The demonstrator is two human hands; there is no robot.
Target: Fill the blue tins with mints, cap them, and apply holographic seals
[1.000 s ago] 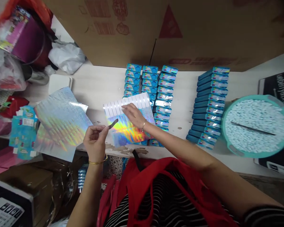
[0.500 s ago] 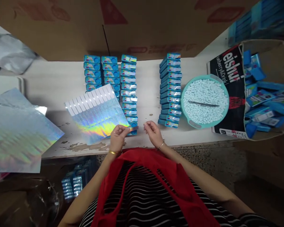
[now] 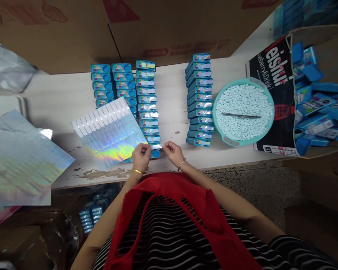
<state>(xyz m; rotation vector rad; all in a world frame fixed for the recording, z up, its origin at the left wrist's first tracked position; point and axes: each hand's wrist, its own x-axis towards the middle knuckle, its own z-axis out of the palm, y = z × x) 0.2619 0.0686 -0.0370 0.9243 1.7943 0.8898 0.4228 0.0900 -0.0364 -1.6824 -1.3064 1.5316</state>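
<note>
Sticker strip (image 3: 157, 146) stretches sideways, pinched at its ends between left hand (image 3: 141, 157) and right hand (image 3: 172, 153).

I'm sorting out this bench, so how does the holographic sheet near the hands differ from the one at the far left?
The holographic sheet near the hands is smaller, with a row of white peeled slots along its top edge. The far-left sheet is larger, shows no such slots and overhangs the table edge. Both shimmer rainbow.

Head view, steeply downward onto table (image 3: 174, 82), close above.
</note>
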